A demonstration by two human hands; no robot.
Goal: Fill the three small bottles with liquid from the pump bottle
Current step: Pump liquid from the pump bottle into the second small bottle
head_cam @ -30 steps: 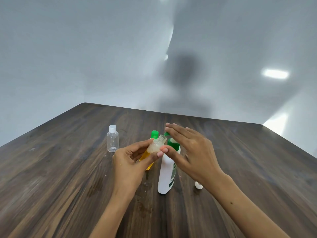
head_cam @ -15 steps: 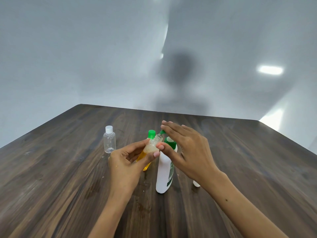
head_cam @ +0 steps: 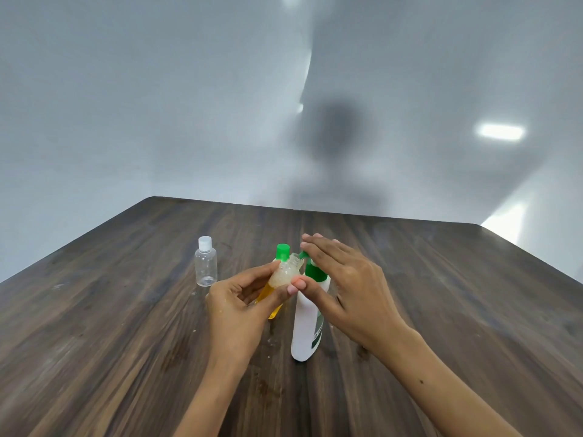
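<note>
We are pinching an uncapped small bottle [head_cam: 285, 272] (partly filled, tilted) in our left hand [head_cam: 239, 305], fingers curled round it, its mouth just beside the green nozzle of the white pump bottle [head_cam: 307, 323]. Our right hand [head_cam: 347, 288] is resting straight-fingered on the pump head. A capped clear bottle [head_cam: 206, 261] is standing well to the left on the table [head_cam: 441, 294].

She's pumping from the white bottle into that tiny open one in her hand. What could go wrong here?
1. The small open bottle is held tilted at the green nozzle; its mouth is narrow, so liquid may miss and run over the left hand.
2. The right hand presses on top of the tall pump bottle, which nothing steadies lower down; it could tip.
</note>
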